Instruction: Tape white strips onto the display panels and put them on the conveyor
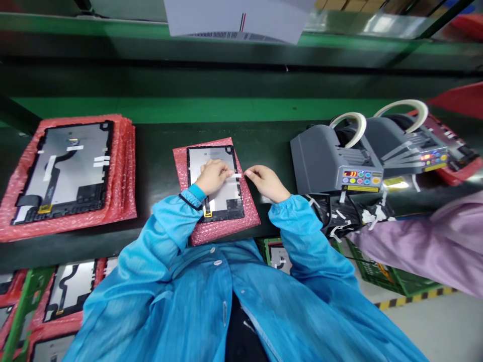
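A tablet display panel (pixel 219 194), with a silvery back and black border, lies on a sheet of pink bubble wrap (pixel 211 234) on the dark bench. My left hand (pixel 214 177) rests over the panel's middle, fingers bent and apart, their tips beside a short strip of white tape (pixel 236 175). The tape lies across the panel's right edge. Just right of that edge, my right hand (pixel 267 183) has thumb and forefinger pinched at the tape's outer end. A yellow-framed connector (pixel 208 213) shows at the panel's lower left.
At left, another display panel (pixel 71 166) sits on stacked red bubble wrap (pixel 127 176). Two grey tape dispensers (pixel 320 156) with white rolls stand right. A co-worker's purple sleeve (pixel 426 244) reaches in there. Crates with panels are below; a white box (pixel 226 15) hangs above.
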The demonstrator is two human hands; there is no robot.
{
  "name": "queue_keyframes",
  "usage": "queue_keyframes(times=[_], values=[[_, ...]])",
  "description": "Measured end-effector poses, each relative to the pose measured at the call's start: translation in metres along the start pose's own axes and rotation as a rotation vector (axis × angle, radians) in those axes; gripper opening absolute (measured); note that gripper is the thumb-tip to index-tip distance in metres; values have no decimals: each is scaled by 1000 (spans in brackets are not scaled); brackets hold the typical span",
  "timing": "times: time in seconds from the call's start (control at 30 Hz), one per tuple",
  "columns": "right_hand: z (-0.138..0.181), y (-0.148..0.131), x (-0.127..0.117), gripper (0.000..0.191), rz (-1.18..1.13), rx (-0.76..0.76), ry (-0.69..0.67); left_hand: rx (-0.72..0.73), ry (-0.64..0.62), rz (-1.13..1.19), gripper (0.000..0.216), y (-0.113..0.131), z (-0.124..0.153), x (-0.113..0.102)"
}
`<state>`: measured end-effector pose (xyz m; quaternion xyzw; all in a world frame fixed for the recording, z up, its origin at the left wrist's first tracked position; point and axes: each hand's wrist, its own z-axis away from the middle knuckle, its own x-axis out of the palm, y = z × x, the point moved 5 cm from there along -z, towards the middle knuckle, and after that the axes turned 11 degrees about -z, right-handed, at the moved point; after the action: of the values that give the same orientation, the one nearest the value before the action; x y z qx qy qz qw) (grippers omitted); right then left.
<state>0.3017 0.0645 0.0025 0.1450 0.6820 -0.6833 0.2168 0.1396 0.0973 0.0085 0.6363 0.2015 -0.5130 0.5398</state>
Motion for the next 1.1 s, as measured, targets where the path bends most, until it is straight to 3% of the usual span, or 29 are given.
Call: queue_keyframes(times=[0.23, 0.47, 0.97, 1.1], values=[[-9, 5, 12, 8, 98, -73, 21, -62, -32, -66, 18, 0, -2, 8], [-12, 12, 22, 9, 306, 24, 92, -110, 17, -226, 25, 3, -1, 18], [-10, 15, 25, 11, 355, 10, 118, -50, 87, -220, 25, 1, -1, 24], [-1, 13, 20, 12, 347, 23, 251, -70, 89, -210, 20, 1, 1, 20]])
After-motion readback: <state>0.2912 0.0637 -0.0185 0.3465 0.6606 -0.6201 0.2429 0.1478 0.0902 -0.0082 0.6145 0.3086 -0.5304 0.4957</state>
